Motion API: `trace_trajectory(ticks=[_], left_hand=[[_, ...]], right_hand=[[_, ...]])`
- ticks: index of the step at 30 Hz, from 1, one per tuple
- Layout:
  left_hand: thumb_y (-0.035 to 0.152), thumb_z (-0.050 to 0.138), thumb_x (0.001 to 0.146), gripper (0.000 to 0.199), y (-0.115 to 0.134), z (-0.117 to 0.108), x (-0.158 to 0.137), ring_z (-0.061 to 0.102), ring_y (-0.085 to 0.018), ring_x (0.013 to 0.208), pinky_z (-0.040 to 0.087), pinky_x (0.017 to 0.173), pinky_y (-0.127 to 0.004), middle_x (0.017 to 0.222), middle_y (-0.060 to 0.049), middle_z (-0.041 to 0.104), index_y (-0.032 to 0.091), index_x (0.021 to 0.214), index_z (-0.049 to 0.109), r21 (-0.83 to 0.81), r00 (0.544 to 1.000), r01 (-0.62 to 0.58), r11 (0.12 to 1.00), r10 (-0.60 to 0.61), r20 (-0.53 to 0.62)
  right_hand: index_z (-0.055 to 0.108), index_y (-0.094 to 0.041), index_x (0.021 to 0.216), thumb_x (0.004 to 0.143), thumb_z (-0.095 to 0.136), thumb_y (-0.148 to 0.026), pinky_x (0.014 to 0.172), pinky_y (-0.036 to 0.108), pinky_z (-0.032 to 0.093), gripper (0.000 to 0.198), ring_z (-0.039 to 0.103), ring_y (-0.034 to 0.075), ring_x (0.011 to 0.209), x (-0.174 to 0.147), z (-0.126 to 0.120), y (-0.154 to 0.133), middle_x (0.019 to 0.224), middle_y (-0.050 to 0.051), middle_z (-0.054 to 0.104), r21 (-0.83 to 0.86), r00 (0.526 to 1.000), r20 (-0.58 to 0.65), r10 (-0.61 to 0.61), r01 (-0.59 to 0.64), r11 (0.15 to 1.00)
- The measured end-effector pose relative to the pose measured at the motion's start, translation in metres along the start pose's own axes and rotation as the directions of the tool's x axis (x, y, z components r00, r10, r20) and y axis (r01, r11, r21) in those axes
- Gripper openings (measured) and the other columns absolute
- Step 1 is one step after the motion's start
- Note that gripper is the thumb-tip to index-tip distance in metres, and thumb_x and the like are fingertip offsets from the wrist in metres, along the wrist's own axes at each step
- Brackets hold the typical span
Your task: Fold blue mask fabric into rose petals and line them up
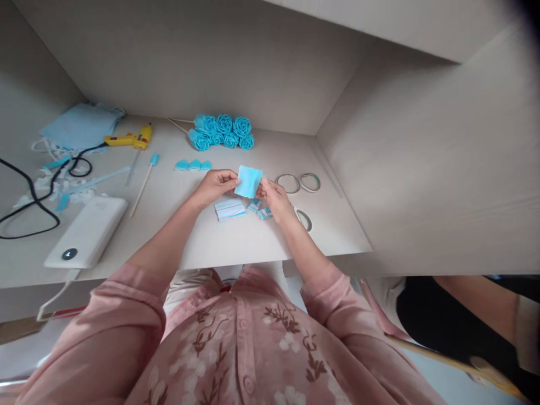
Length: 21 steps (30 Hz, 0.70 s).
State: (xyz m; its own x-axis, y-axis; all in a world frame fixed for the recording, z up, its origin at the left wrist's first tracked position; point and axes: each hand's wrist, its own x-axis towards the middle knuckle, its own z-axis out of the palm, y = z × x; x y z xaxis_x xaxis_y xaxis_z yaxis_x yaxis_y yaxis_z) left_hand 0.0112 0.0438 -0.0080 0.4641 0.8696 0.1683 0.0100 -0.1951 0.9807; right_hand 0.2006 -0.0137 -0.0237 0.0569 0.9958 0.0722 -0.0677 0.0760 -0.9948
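Note:
Between my two hands a light blue square of thin sheet (248, 181) is held up over the desk. My left hand (218, 185) pinches its left edge, and my right hand (274, 194) grips its right edge. Just below lies a small stack of white and blue pieces (230, 210). Small folded blue pieces (265, 213) sit under my right hand, partly hidden. Left of my left hand, several folded blue petal shapes (193, 165) lie in a row. Rolls of tape (310, 182) rest to the right, one partly covered by my right arm.
Several blue paper-like roses (225, 132) on sticks lie at the back. To the left are a yellow glue gun (130, 138), a stick with a blue tip (144, 183), a white power bank (88, 232), blue masks (82, 126), scraps and a black cable (36, 197). Another person's arm (476, 306) shows at right.

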Motion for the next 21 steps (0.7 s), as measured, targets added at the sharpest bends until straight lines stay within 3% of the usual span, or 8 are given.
trace_trajectory(ticks=[4, 9, 12, 17, 21], left_hand=[[0.055, 0.073, 0.072, 0.04, 0.002, 0.0, -0.002, 0.052, -0.012, 0.061, 0.042, 0.063, -0.025, 0.062, 0.0, 0.059, 0.016, 0.067, 0.063, 0.003, 0.999, -0.024, 1.0, 0.023, 0.03], [0.055, 0.076, 0.068, 0.041, 0.002, 0.002, -0.002, 0.052, -0.012, 0.059, 0.042, 0.06, -0.025, 0.062, 0.001, 0.059, 0.016, 0.072, 0.064, -0.026, 1.0, -0.012, 1.0, 0.013, 0.029], [0.052, 0.078, 0.067, 0.04, -0.001, 0.002, -0.001, 0.053, -0.012, 0.058, 0.042, 0.06, -0.026, 0.059, 0.0, 0.06, 0.016, 0.064, 0.061, 0.012, 1.0, -0.01, 1.0, 0.01, 0.023], [0.05, 0.073, 0.073, 0.041, -0.008, -0.005, 0.002, 0.051, -0.011, 0.056, 0.04, 0.059, -0.024, 0.055, 0.001, 0.058, 0.015, 0.056, 0.059, 0.105, 0.998, -0.057, 0.993, 0.061, -0.03], [0.049, 0.071, 0.073, 0.038, -0.011, -0.013, 0.005, 0.051, -0.011, 0.056, 0.041, 0.058, -0.023, 0.057, 0.001, 0.058, 0.015, 0.06, 0.058, 0.106, 0.991, -0.056, 0.993, 0.069, -0.116]], right_hand=[[0.059, -0.021, 0.068, 0.075, 0.069, -0.057, 0.052, 0.024, 0.036, 0.038, 0.042, 0.009, 0.053, -0.007, 0.0, 0.006, 0.058, -0.007, 0.045, -0.172, 0.995, -0.045, -0.087, 0.078, 0.982], [0.054, -0.022, 0.066, 0.079, 0.065, -0.053, 0.052, 0.024, 0.029, 0.036, 0.035, 0.009, 0.053, -0.011, 0.002, 0.004, 0.057, -0.007, 0.037, -0.311, 0.983, -0.081, -0.164, 0.131, 0.941], [0.046, -0.022, 0.061, 0.079, 0.066, -0.052, 0.053, 0.024, 0.028, 0.041, 0.032, 0.009, 0.054, -0.013, 0.003, 0.001, 0.056, -0.007, 0.035, -0.366, 0.979, -0.086, -0.187, 0.143, 0.919], [0.04, -0.021, 0.058, 0.075, 0.072, -0.05, 0.054, 0.024, 0.028, 0.046, 0.031, 0.009, 0.056, -0.012, 0.003, 0.006, 0.057, -0.007, 0.032, -0.35, 0.967, -0.113, -0.228, 0.176, 0.92], [0.043, -0.022, 0.063, 0.079, 0.068, -0.052, 0.056, 0.023, 0.03, 0.042, 0.032, 0.009, 0.057, -0.006, 0.001, 0.01, 0.061, -0.007, 0.033, -0.229, 0.93, -0.24, -0.279, 0.226, 0.947]])
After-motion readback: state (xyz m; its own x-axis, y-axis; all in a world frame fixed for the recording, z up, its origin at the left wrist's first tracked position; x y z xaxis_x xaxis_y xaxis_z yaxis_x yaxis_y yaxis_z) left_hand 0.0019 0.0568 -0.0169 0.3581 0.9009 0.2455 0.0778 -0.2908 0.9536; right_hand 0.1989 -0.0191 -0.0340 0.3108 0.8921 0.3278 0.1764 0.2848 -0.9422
